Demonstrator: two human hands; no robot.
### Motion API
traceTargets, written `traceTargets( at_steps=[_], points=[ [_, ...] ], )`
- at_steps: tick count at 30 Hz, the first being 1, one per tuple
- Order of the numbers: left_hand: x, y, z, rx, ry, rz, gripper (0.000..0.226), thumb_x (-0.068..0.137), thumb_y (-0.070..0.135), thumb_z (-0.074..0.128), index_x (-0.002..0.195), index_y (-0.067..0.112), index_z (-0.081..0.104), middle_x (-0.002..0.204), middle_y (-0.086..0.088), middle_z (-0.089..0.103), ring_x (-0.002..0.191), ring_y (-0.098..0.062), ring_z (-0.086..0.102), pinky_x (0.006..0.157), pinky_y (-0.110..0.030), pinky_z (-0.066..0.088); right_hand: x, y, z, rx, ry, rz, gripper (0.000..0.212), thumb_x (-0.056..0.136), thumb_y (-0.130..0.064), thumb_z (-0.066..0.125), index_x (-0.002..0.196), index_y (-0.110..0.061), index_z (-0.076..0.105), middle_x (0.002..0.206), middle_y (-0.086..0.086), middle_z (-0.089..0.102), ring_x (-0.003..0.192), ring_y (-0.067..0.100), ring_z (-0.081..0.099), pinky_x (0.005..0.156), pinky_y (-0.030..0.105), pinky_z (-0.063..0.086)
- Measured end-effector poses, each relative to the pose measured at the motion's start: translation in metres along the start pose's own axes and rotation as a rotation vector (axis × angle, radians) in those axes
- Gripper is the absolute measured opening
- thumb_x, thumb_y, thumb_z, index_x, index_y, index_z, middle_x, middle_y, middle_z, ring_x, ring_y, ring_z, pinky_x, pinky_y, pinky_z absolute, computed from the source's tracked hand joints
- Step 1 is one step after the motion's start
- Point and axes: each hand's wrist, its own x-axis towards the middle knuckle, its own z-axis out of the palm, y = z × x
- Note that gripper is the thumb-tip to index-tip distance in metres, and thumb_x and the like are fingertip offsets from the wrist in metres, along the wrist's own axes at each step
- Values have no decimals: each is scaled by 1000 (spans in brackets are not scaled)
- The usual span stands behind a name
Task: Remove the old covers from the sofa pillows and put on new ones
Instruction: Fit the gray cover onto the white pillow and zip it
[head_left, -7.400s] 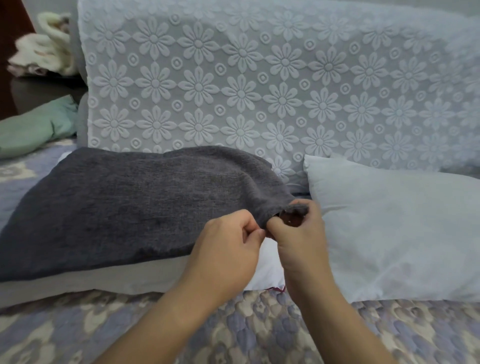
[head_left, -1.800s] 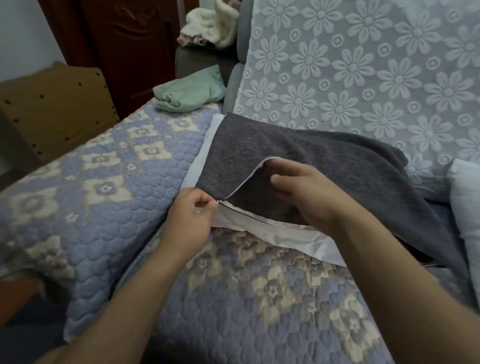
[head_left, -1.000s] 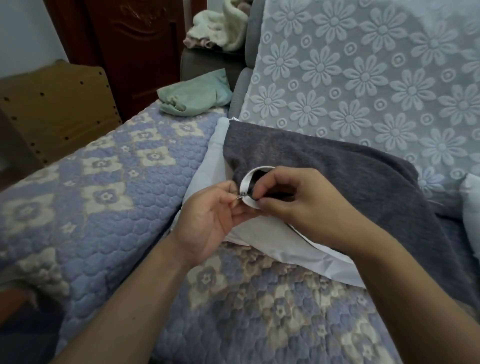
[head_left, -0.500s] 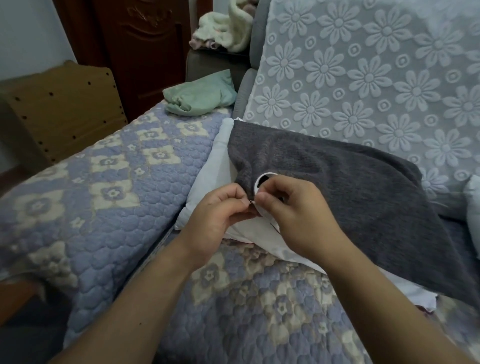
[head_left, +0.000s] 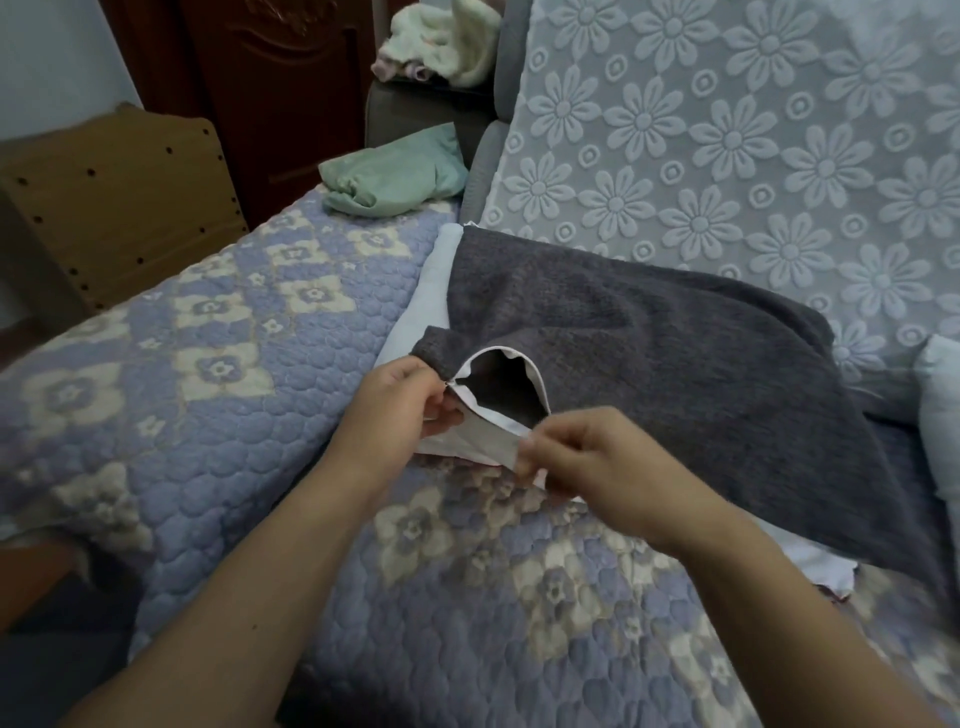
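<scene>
A dark grey pillow cover (head_left: 675, 364) lies across the sofa seat, with a white pillow (head_left: 431, 291) showing along its left edge. Its zipper opening gapes at the near left corner, white lining showing around a dark hole. My left hand (head_left: 400, 410) pinches the left end of the opening at the zipper. My right hand (head_left: 587, 457) pinches the white lower edge of the opening, a little right of and nearer than the left hand. A second bare white pillow (head_left: 940, 415) sits at the right edge.
The seat has a quilted blue and cream floral sofa cover (head_left: 208, 374); the backrest has a white lace flower cloth (head_left: 753, 156). A folded mint green cloth (head_left: 395, 171) lies at the seat's far left. A wooden panel (head_left: 114, 202) and dark door stand left.
My hands have moved apart: the right hand has drawn the lower white edge rightward and toward me, widening the zipper opening. The left hand stays at the zipper end.
</scene>
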Motion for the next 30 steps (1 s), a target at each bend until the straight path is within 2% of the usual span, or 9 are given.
traceTargets(
  at_steps=[3,9,13,16,18,20,23,27,30],
  points=[
    [2,-6,-7,111,51,-53,32,93,0,49,65,12,58,67,-6,64,74,-26,66,80,-41,56,1,12,17,-103,-31,28,15,94,-23,69,84,-16,78,71,6,74,64,14,70,64,30,57],
    [-6,-14,-23,278,19,-48,22,95,6,59,74,13,61,77,-9,68,75,-21,69,83,-50,58,11,32,85,-115,-63,21,19,81,-8,78,71,-20,67,63,-6,65,61,9,62,68,39,57],
    [-14,-16,-32,326,6,-24,21,99,9,59,79,12,60,81,-9,64,71,-14,67,67,-30,56,11,49,115,-266,-399,-22,57,80,1,75,131,-21,64,111,-2,64,91,13,64,85,31,54],
    [-16,-23,-38,347,-4,-23,22,99,9,60,78,12,61,79,-10,63,74,-17,65,64,-24,55,20,57,91,-322,-176,4,44,84,-4,74,124,-20,71,92,-6,65,67,-2,60,70,14,50],
    [-18,-27,-42,367,-13,-30,22,99,10,61,77,13,63,77,-9,64,76,-20,64,72,-33,56,23,55,71,-233,47,52,10,86,-12,76,94,-19,78,72,-5,69,55,1,61,69,27,58],
    [-18,-27,-42,355,-4,-38,20,98,12,62,78,13,65,77,-7,66,78,-19,64,73,-33,58,23,51,54,-207,263,33,18,90,-25,72,74,-18,71,64,-1,70,56,11,66,67,39,59],
    [-17,-24,-36,348,36,-50,19,95,19,65,77,17,66,79,-8,67,84,-24,68,70,-33,60,23,51,37,-471,581,-192,18,91,-33,70,92,-16,65,84,-2,66,78,19,61,69,38,49],
    [-15,-17,-28,437,76,-32,19,74,36,59,74,18,65,82,-16,68,86,-32,69,85,-58,58,36,75,19,-850,595,-242,76,78,-41,76,143,-13,46,128,13,48,115,36,44,98,47,43],
    [-12,-11,-19,496,107,26,25,76,31,59,68,8,53,68,-9,54,69,-29,59,73,-46,58,46,88,-5,-894,652,-218,50,86,-26,61,134,-10,57,121,15,54,108,41,47,92,53,47]
  ],
)
